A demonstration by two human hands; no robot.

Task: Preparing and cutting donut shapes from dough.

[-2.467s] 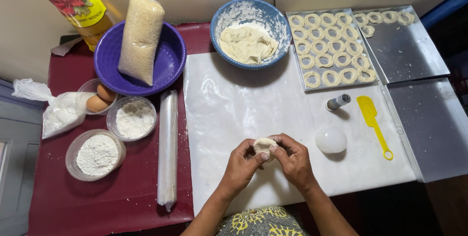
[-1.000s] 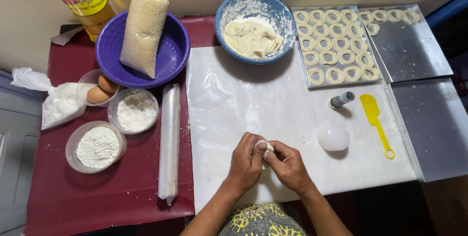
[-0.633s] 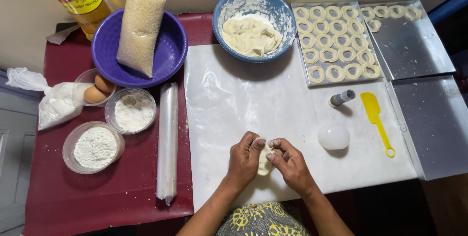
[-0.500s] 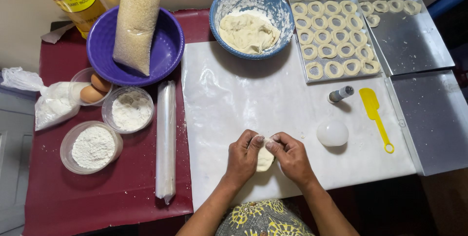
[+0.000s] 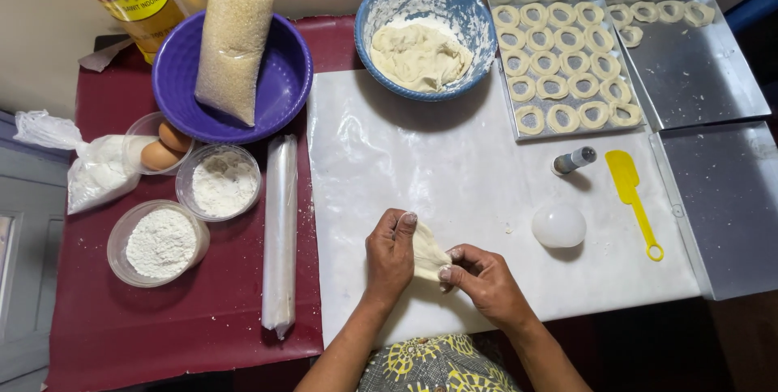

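Both hands work low at the near edge of the white sheet (image 5: 486, 173) on the bench, a small piece of dough (image 5: 427, 253) caught between them. Left hand (image 5: 389, 256) curled closed over the dough's left end, thumb tip up on top; right hand (image 5: 485, 279) pinching the right end with fingertips, palm down. The dough reads as a short stretched strip, its long axis slanting from upper left, under the left thumb, down to lower right at the right fingertips. It is held touching both hands, neither nearer than the other, and just above or on the sheet; cannot tell which. Well apart, up and across the sheet: the blue bowl of dough (image 5: 389, 3) straight ahead, the tray of dough rings (image 5: 502, 76) ahead and to the right. Nearer on the right, a white dome-shaped cutter (image 5: 558, 225) and a yellow spatula (image 5: 633, 194).
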